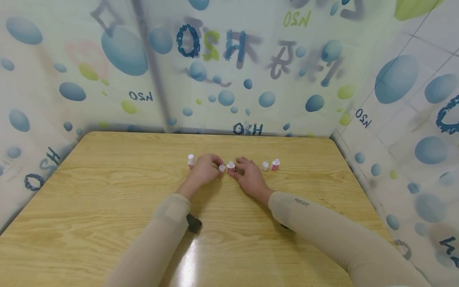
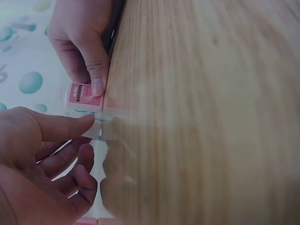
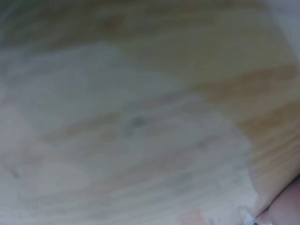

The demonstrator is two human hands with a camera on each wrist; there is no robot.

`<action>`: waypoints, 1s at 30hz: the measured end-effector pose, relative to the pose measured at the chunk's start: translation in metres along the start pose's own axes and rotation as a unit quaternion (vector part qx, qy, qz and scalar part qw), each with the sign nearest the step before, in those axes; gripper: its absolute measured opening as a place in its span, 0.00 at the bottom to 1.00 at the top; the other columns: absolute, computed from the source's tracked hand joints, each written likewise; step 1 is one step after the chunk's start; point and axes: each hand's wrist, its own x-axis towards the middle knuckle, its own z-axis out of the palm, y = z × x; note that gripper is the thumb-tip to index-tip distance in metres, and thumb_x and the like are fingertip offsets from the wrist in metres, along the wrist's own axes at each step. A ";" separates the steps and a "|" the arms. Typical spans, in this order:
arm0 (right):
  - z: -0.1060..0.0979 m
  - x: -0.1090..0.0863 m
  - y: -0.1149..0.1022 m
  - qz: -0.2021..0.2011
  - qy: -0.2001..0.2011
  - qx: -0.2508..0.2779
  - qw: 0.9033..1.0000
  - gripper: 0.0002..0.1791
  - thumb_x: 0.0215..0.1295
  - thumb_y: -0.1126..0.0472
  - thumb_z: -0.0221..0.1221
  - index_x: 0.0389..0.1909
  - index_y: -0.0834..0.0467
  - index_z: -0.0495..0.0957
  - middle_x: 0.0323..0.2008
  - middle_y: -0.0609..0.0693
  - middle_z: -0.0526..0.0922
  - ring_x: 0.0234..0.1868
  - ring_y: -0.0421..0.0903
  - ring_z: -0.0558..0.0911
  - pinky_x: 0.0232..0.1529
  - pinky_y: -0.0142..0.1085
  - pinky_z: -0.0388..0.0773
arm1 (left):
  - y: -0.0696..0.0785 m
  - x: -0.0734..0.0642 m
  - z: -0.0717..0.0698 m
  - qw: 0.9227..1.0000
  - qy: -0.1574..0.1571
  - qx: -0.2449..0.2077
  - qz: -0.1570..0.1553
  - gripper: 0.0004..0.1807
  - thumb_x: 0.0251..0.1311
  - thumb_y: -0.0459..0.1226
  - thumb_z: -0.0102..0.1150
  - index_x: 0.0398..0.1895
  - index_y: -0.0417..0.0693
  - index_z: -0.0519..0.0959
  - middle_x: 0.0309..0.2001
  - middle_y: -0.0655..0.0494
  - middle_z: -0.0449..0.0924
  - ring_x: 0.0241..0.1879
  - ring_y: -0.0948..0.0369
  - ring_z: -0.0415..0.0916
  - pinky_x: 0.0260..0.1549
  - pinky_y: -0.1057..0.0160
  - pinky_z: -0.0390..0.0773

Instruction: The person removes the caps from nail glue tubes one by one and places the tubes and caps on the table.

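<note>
My left hand (image 1: 206, 170) pinches a small white cap (image 1: 222, 168) between thumb and forefinger, low over the table; the left wrist view shows this cap (image 2: 93, 130) too. Just right of it stands a small white bottle with a red label (image 1: 230, 169), its label (image 2: 86, 94) facing the left wrist camera. The right hand (image 1: 250, 178) holds that bottle at its side, the thumb pressed near its base. In the right wrist view only a sliver of hand (image 3: 287, 208) shows at the lower right corner.
A similar bottle with a tall white cap (image 1: 191, 160) stands left of the left hand. Beyond the right hand are a loose white cap (image 1: 265, 166) and another red-labelled bottle (image 1: 275, 164). The wood-grain table (image 1: 107, 191) meets a printed curtain (image 1: 215, 111) at its back edge.
</note>
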 end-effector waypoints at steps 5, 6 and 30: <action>-0.001 0.000 -0.001 0.001 0.001 0.000 1.000 0.23 0.73 0.58 0.68 0.67 0.60 0.82 0.75 0.57 0.75 0.82 0.55 0.66 0.85 0.53 0.54 | 0.000 0.001 0.000 1.000 -0.001 -0.001 -0.006 0.12 0.65 0.31 0.67 0.50 0.43 0.87 0.53 0.47 0.88 0.50 0.52 0.79 0.49 0.58 0.78; -0.001 -0.001 -0.001 0.001 0.002 0.000 1.000 0.24 0.73 0.58 0.68 0.67 0.60 0.82 0.75 0.57 0.75 0.82 0.55 0.66 0.85 0.53 0.54 | 0.000 0.001 0.001 1.000 -0.001 -0.001 -0.005 0.12 0.64 0.31 0.67 0.50 0.42 0.87 0.52 0.47 0.88 0.49 0.52 0.79 0.49 0.58 0.78; 0.002 -0.001 0.002 -0.008 0.012 0.008 1.000 0.25 0.73 0.57 0.68 0.67 0.60 0.81 0.74 0.58 0.76 0.82 0.57 0.67 0.85 0.53 0.54 | -0.003 0.006 0.003 1.000 -0.011 0.015 -0.021 0.16 0.63 0.32 0.67 0.54 0.41 0.88 0.53 0.46 0.88 0.50 0.51 0.80 0.54 0.53 0.81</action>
